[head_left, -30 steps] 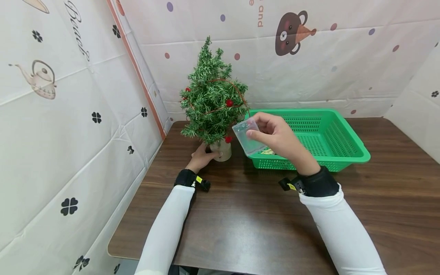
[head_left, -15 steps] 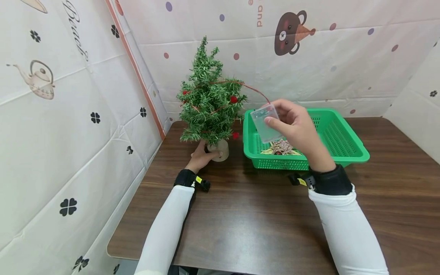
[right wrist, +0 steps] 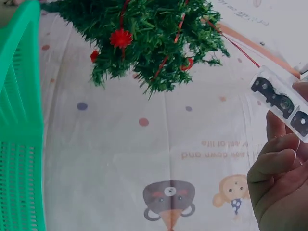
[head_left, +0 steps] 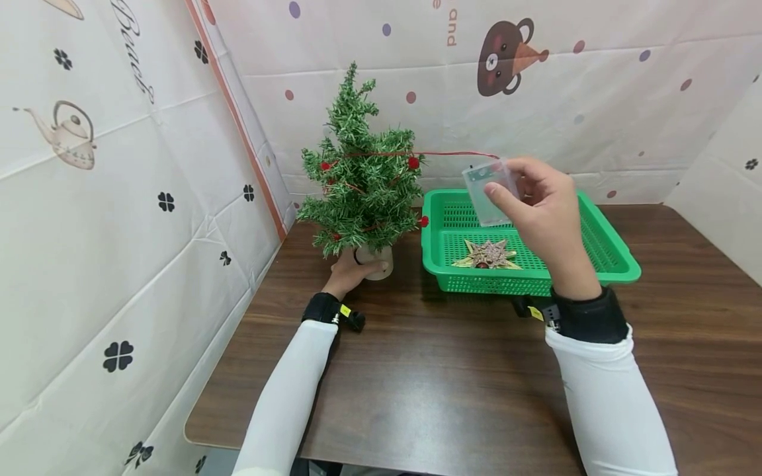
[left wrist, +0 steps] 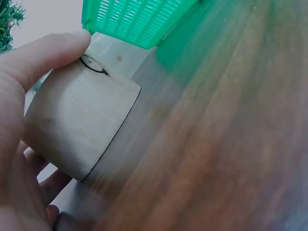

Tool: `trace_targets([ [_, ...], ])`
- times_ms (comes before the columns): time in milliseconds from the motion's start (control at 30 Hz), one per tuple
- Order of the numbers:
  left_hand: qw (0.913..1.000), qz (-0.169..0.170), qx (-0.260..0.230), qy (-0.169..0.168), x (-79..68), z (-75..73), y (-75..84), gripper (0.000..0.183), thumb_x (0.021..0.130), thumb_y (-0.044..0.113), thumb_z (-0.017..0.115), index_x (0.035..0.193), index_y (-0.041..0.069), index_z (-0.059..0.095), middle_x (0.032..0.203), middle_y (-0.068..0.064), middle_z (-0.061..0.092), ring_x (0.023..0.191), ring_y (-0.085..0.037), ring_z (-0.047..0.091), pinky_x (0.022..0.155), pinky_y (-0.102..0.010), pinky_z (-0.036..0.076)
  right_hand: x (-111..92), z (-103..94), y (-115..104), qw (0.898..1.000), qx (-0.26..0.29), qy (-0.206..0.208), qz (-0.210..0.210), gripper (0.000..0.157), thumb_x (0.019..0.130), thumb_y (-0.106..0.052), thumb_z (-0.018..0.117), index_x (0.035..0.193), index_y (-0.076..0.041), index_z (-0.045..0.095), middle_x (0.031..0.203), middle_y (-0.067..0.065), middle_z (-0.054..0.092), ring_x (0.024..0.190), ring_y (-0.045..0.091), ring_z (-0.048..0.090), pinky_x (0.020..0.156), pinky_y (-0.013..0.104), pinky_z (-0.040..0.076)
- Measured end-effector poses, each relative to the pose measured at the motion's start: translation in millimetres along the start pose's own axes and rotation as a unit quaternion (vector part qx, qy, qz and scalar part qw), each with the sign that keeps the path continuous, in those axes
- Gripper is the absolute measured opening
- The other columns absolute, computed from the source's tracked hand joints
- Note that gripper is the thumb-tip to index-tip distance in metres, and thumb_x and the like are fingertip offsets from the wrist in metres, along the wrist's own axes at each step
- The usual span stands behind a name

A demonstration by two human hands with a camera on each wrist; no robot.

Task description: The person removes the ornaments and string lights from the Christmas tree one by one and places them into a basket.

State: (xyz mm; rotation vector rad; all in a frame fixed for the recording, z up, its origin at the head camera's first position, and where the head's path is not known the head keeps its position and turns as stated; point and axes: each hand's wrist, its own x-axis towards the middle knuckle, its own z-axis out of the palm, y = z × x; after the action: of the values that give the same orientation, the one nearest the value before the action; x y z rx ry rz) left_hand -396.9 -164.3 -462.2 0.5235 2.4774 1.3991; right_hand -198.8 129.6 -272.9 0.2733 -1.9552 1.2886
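Observation:
A small green Christmas tree (head_left: 363, 172) stands at the back left on a round wooden base (head_left: 378, 261). My left hand (head_left: 350, 272) grips that base, thumb along its near side in the left wrist view. My right hand (head_left: 544, 205) pinches a clear plastic box (head_left: 488, 192) between thumb and fingers, raised over the basket. From its top a red cord (head_left: 455, 153) runs taut to the tree and winds through the branches. Dark parts show at one end of the box (right wrist: 279, 98) in the right wrist view. Red ornaments (head_left: 413, 162) dot the tree.
A green plastic basket (head_left: 619, 254) stands right of the tree, with a glittery gold star (head_left: 488, 255) inside. The brown wooden table (head_left: 417, 396) ends in a rounded corner at front left. Printed cloth walls (head_left: 595, 119) rise behind and at both sides.
My right hand has moved right and up with the plastic box, drawing the red cord out straight. The tree has turned and leaned a little left. The star has come into view.

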Motion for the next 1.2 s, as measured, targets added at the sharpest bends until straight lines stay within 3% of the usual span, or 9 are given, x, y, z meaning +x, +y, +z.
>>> trace_targets([
  [100, 0.9998, 0.015, -0.001, -0.011, 0.2, -0.5, 0.3, 0.087, 0.09, 0.052, 0.072, 0.152, 0.001, 0.038, 0.155, -0.022, 0.041, 0.151, -0.038, 0.029, 0.122, -0.068, -0.011, 0, -1.2, 2, 0.999, -0.035, 0.006, -0.009, 0.025, 0.092, -0.012, 0.075, 0.114, -0.002, 0.073, 0.093, -0.009, 0.066, 0.07, 0.011, 0.056, 0.064, 0.012, 0.05],
  [167, 0.9996, 0.024, -0.005, -0.017, -0.5, -1.2, 0.1, 0.083, 0.091, 0.049, 0.071, 0.153, 0.004, 0.039, 0.156, -0.021, 0.042, 0.152, -0.038, 0.028, 0.122, -0.068, -0.012, 0, -2.0, 4, 0.998, -0.058, 0.009, -0.017, 0.024, 0.091, -0.013, 0.076, 0.114, -0.004, 0.074, 0.087, -0.009, 0.063, 0.066, 0.012, 0.05, 0.058, 0.015, 0.044],
  [233, 0.9992, 0.031, -0.011, -0.023, -0.9, -1.7, -0.1, 0.082, 0.092, 0.047, 0.07, 0.156, 0.008, 0.037, 0.159, -0.019, 0.038, 0.154, -0.037, 0.024, 0.121, -0.067, -0.014, 0, -3.3, 6, 0.996, -0.08, 0.014, -0.028, 0.024, 0.09, -0.012, 0.077, 0.113, -0.006, 0.075, 0.082, -0.007, 0.058, 0.063, 0.013, 0.042, 0.054, 0.019, 0.037],
  [333, 0.9989, 0.035, -0.018, -0.025, -2.0, -2.3, -0.3, 0.094, 0.093, 0.045, 0.068, 0.165, 0.02, 0.013, 0.17, -0.012, 0.02, 0.158, -0.036, 0.011, 0.121, -0.066, -0.015, 1, -5.5, 9, 0.994, -0.101, 0.02, -0.039, 0.025, 0.089, -0.012, 0.079, 0.113, -0.009, 0.076, 0.082, -0.008, 0.057, 0.061, 0.013, 0.039, 0.053, 0.021, 0.033],
  [500, 0.9988, 0.037, -0.022, -0.022, -0.9, -1.9, -0.8, 0.095, 0.093, 0.044, 0.068, 0.166, 0.021, 0.012, 0.17, -0.012, 0.02, 0.158, -0.035, 0.011, 0.121, -0.066, -0.016, 2, -7.9, 12, 0.99, -0.128, 0.024, -0.047, 0.026, 0.088, -0.012, 0.08, 0.113, -0.01, 0.077, 0.086, -0.012, 0.059, 0.061, 0.011, 0.041, 0.054, 0.019, 0.036],
  [867, 0.9983, 0.014, -0.046, -0.033, -2.5, -5.2, -4.1, 0.087, 0.096, 0.041, 0.065, 0.162, 0.009, 0.019, 0.168, -0.017, 0.021, 0.157, -0.038, 0.011, 0.126, -0.062, -0.006, 5, -11.3, 17, 0.984, -0.158, 0.052, -0.07, 0.024, 0.087, -0.012, 0.079, 0.111, -0.008, 0.078, 0.098, -0.021, 0.06, 0.081, 0.002, 0.052, 0.06, 0.015, 0.041],
  [1067, 0.9963, -0.052, -0.05, -0.047, -4.7, -6.3, -2.1, 0.105, 0.092, 0.054, 0.066, 0.166, 0.015, 0.002, 0.171, -0.018, -0.001, 0.156, -0.042, -0.013, 0.126, -0.063, 0.01, 6, -13.5, 20, 0.983, -0.158, 0.072, -0.066, 0.024, 0.088, -0.011, 0.076, 0.111, -0.005, 0.077, 0.098, -0.02, 0.058, 0.083, 0.001, 0.052, 0.059, 0.014, 0.04],
  [1133, 0.9953, -0.061, -0.064, -0.039, -3.7, -5.8, -2.6, 0.111, 0.09, 0.056, 0.069, 0.166, 0.019, -0.002, 0.172, -0.015, -0.007, 0.155, -0.043, -0.021, 0.126, -0.064, 0.007, 6, -14.3, 20, 0.983, -0.155, 0.076, -0.063, 0.027, 0.089, -0.011, 0.075, 0.116, -0.007, 0.075, 0.1, -0.021, 0.058, 0.082, 0.002, 0.052, 0.059, 0.013, 0.041],
  [1200, 0.9957, -0.047, -0.076, -0.026, -1.1, -4.9, -3.0, 0.113, 0.088, 0.053, 0.073, 0.166, 0.021, -0.003, 0.172, -0.013, -0.006, 0.156, -0.04, -0.019, 0.126, -0.065, 0.001, 6, -14.7, 20, 0.983, -0.154, 0.075, -0.061, 0.032, 0.09, -0.011, 0.072, 0.123, -0.011, 0.074, 0.103, -0.022, 0.058, 0.082, 0.002, 0.052, 0.061, 0.014, 0.041],
])
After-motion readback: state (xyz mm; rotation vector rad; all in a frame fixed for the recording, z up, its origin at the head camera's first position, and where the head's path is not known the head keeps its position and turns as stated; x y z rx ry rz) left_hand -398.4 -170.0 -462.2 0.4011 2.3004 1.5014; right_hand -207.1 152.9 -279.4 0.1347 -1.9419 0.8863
